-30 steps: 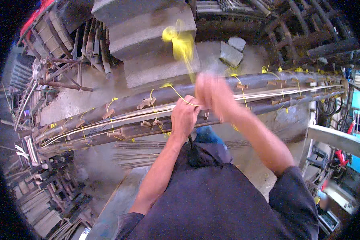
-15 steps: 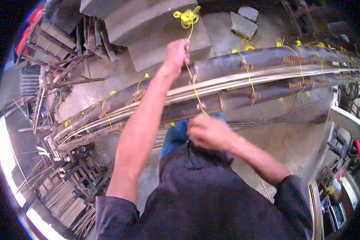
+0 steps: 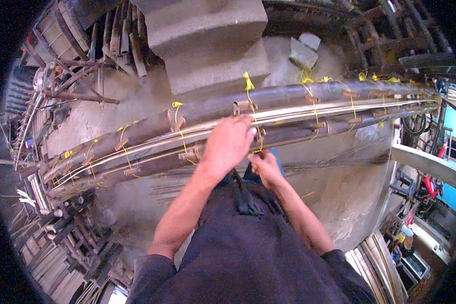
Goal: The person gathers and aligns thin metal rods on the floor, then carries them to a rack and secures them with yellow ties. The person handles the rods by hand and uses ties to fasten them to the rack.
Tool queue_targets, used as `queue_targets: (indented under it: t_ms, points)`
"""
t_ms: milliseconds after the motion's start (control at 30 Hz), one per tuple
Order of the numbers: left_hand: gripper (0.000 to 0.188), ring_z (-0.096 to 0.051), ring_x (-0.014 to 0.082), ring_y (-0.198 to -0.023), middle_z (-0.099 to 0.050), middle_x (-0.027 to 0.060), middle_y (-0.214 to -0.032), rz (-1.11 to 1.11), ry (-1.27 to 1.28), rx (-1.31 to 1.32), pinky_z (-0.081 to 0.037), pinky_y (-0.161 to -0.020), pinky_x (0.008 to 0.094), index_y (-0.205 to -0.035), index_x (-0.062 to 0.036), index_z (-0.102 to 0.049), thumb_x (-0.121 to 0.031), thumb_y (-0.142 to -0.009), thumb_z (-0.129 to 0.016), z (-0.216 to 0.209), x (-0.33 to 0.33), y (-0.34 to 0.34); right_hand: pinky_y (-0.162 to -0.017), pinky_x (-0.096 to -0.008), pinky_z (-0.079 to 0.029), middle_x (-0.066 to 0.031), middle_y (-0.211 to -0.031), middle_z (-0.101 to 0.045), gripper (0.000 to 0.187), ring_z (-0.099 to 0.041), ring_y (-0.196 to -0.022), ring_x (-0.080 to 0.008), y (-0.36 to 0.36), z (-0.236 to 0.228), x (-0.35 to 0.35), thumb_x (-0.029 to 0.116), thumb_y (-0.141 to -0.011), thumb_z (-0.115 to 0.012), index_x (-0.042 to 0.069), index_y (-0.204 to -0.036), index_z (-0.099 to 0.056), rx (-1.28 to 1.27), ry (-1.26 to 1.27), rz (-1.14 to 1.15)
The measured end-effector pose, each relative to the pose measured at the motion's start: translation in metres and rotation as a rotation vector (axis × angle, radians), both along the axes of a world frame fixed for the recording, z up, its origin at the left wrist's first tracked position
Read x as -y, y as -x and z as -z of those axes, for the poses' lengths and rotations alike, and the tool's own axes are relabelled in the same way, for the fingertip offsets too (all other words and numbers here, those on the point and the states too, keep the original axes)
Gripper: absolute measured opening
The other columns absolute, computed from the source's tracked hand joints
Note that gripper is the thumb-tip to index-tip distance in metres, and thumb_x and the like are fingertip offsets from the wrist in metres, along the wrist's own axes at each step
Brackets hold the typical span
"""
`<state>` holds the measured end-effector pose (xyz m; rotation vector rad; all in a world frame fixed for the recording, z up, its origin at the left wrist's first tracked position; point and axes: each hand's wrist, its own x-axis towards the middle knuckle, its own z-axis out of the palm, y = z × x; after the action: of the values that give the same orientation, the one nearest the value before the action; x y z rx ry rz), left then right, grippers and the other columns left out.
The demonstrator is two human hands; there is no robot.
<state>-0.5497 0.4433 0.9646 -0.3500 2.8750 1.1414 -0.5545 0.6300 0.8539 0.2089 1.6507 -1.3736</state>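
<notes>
Two long dark curved poles run across in front of me, the far pole (image 3: 283, 94) and the near pole (image 3: 289, 134). Between them lies a bundle of pale thin strips (image 3: 294, 112). Yellow cord (image 3: 256, 121) crosses the bundle, with a bunched tail over the far pole. My left hand (image 3: 228, 144) rests over the strips beside this cord, fingers bent and close together; its grip is partly hidden. By the near pole, my right hand (image 3: 266, 168) is closed, pinching the cord's lower end. A brown peg (image 3: 244, 107) sits just beyond my left fingertips.
More yellow ties and brown pegs (image 3: 177, 121) line both poles. Concrete steps (image 3: 213, 40) rise beyond, with stone blocks (image 3: 304, 50) to their right. Stacked timber (image 3: 71, 248) lies at lower left. A pale beam (image 3: 425, 159) and long strips (image 3: 375, 263) are at right.
My left hand has come down from the raised, taut cord onto the strips. The cord's bunched tail now hangs over the far pole. My right hand stays low near the near pole. The view has shifted.
</notes>
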Motion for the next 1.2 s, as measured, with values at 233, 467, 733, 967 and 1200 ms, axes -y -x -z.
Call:
queue_targets:
  t_ms: [233, 467, 733, 967, 1200]
  points:
    - [0.016, -0.056, 0.0325, -0.089, -0.062, 0.0149, -0.092, -0.187, -0.096, -0.247, -0.044, -0.082, 0.0406, -0.095, -0.0037, -0.061, -0.010, -0.081, -0.056, 0.077, -0.017, -0.023, -0.062, -0.0358, -0.047, -0.0083, -0.070, -0.054, 0.012, -0.059, -0.070, -0.0267, 0.106, -0.251, 0.080, 0.013, -0.076, -0.063, 0.004, -0.084, -0.065, -1.523, 0.093, -1.169]
    - [0.015, -0.060, 0.0311, -0.086, -0.066, 0.0118, -0.084, -0.235, 0.067, -0.198, -0.046, -0.076, 0.0413, -0.090, -0.0071, -0.067, -0.018, -0.083, -0.061, 0.044, -0.016, 0.002, -0.079, -0.0425, -0.049, -0.0174, -0.096, -0.064, 0.028, -0.061, -0.091, -0.0349, 0.166, -0.155, 0.173, 0.025, -0.085, -0.054, 0.002, -0.095, -0.066, -1.163, -0.123, -1.054]
    - [0.013, -0.059, 0.0349, -0.080, -0.064, 0.0155, -0.081, -0.281, 0.092, -0.039, -0.047, -0.079, 0.0421, -0.084, -0.0033, -0.065, -0.015, -0.082, -0.060, 0.034, -0.016, -0.004, -0.062, -0.0387, -0.042, -0.0126, -0.074, -0.057, 0.019, -0.054, -0.068, -0.0282, 0.120, -0.117, 0.093, 0.019, -0.088, -0.049, 0.004, -0.077, -0.055, -0.740, 0.387, -0.786]
    - [0.026, -0.054, 0.0109, -0.078, -0.061, 0.0033, -0.074, -0.281, -0.644, 0.049, -0.044, -0.072, 0.0283, -0.082, -0.0026, -0.062, -0.024, -0.094, -0.051, -0.021, -0.004, 0.038, -0.055, -0.0427, -0.053, -0.0126, -0.070, -0.065, 0.015, -0.066, -0.063, -0.0284, 0.009, -0.015, 0.046, 0.016, -0.079, -0.052, 0.006, -0.072, -0.061, -1.102, 0.232, -1.215]
    - [0.027, -0.048, 0.0119, -0.052, -0.052, 0.0006, -0.062, -0.384, -0.859, 0.402, -0.043, -0.050, 0.0318, -0.078, -0.0034, -0.056, -0.028, -0.088, -0.049, 0.100, 0.086, 0.126, -0.056, -0.0395, -0.054, -0.0111, -0.076, -0.066, 0.012, -0.067, -0.069, -0.0282, 0.017, -0.026, 0.031, 0.016, -0.077, -0.054, 0.008, -0.074, -0.061, -0.969, 0.051, -1.316]
